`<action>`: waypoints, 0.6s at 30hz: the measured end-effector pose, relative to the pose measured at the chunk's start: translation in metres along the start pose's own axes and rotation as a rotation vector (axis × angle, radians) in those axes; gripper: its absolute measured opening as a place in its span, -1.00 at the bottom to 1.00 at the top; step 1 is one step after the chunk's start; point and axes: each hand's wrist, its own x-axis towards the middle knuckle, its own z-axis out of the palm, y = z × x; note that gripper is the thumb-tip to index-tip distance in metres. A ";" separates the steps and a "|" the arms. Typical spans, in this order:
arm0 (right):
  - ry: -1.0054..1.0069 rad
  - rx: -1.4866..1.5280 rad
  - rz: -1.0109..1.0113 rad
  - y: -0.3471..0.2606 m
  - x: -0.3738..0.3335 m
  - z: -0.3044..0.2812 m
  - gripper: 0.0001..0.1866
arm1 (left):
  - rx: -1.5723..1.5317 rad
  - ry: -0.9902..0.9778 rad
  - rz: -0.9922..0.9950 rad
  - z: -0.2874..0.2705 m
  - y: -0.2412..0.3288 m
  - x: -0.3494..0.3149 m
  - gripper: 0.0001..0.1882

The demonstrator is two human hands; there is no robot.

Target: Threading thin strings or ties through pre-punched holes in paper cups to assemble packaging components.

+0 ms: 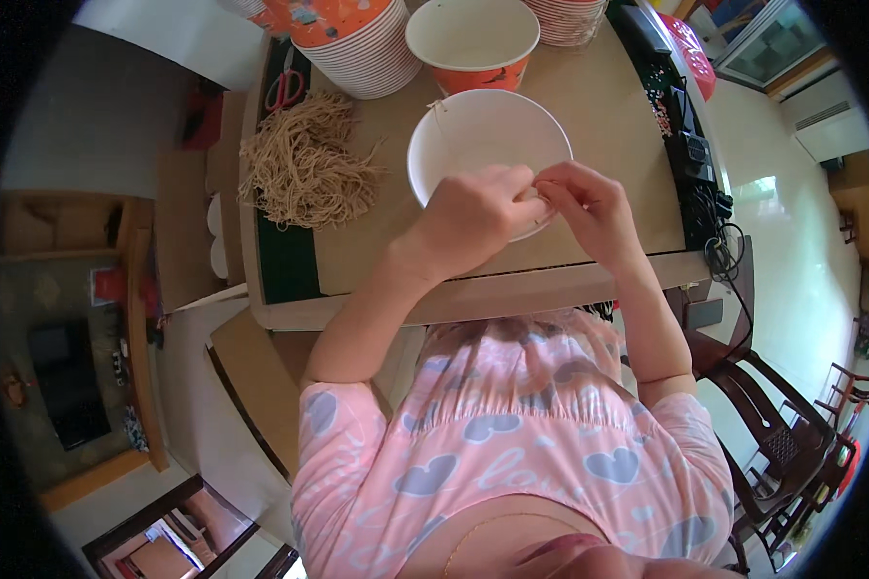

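Working close over a white tub (pixel 526 125) near the front edge of the table (pixel 637 193), mouth turned up toward the wearer, likely to keep rim and inside in sight. Too much covered to tell whether resting flat or tipped. Met at the four o'clock rim by both hands, with the left hand (pixel 478 205) curled across the six o'clock side and the right hand (pixel 589 198) arching in from three. Closed at the fingertips on either side, in a tight pinching grip apparently suited to fine control; cannot tell on what, with fingers hiding it. Marked at the tub's eleven o'clock rim by a thin pale cord (pixel 438 114), trailing down inside, perhaps secured there.

Flanked at nine o'clock by a loose heap of tan strands (pixel 314 169), probably set on the left for easy picking. Joined near ten by red-handled scissors (pixel 286 79), lying just beyond the heap, perhaps parked aside yet reachable. Backed by a nested stack of tubs (pixel 367 58) between ten and eleven, an orange-sided tub (pixel 473 34) at twelve and another stack (pixel 565 19) at one, presumably nested to save room. Bordered at three by black electrical gear (pixel 693 150), seemingly kept to the side. Framed at six by a pink heart-printed garment (pixel 521 434), close to the table, likely for a short reach.
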 end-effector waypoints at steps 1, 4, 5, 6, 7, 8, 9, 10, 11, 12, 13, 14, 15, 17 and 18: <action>-0.009 -0.003 0.048 0.000 -0.001 -0.001 -0.90 | 0.000 -0.002 0.001 0.003 -0.001 0.000 -0.95; 0.002 0.033 0.080 0.005 -0.004 0.002 -0.92 | 0.148 0.015 0.107 0.009 -0.003 -0.001 -0.90; 0.023 0.070 0.063 0.007 -0.005 0.004 -0.92 | 0.164 0.016 0.117 0.008 -0.003 -0.001 -0.91; 0.026 0.072 0.064 0.007 -0.006 0.004 -0.92 | 0.180 0.017 0.126 0.008 -0.003 -0.001 -0.91; 0.026 0.072 0.071 0.007 -0.006 0.004 -0.92 | 0.179 0.014 0.129 0.007 -0.003 -0.001 -0.91; 0.025 0.072 0.077 0.008 -0.007 0.004 -0.92 | 0.155 -0.019 0.103 0.006 -0.003 -0.001 -0.94; 0.028 0.075 0.078 0.009 -0.007 0.004 -0.92 | 0.132 -0.051 0.078 0.005 -0.002 -0.001 -0.94; 0.055 0.085 0.059 0.011 -0.006 0.005 -0.91 | 0.132 -0.053 0.082 0.005 -0.002 -0.002 -0.94; 0.082 0.095 0.041 0.012 -0.005 0.005 -0.90 | 0.122 -0.071 0.042 0.005 -0.001 -0.004 -0.94; 0.087 0.096 0.041 0.012 -0.005 0.005 -0.90 | 0.112 -0.088 0.002 0.004 -0.001 -0.005 -0.94; 0.084 0.130 0.040 0.012 -0.005 0.006 -0.90 | 0.111 -0.091 0.004 0.003 0.001 -0.006 -0.94; 0.080 0.163 0.040 0.012 -0.006 0.006 -0.90 | 0.099 -0.070 0.003 0.001 0.003 -0.007 -0.95; 0.082 0.165 0.041 0.013 -0.006 0.006 -0.90 | 0.087 -0.048 0.003 0.001 0.003 -0.007 -0.96; 0.063 0.189 0.066 0.015 -0.005 0.006 -0.90 | 0.093 -0.061 0.009 0.002 0.004 -0.005 -0.96; 0.064 0.189 0.066 0.016 -0.005 0.007 -0.90 | 0.099 -0.072 0.013 0.003 0.004 -0.004 -0.97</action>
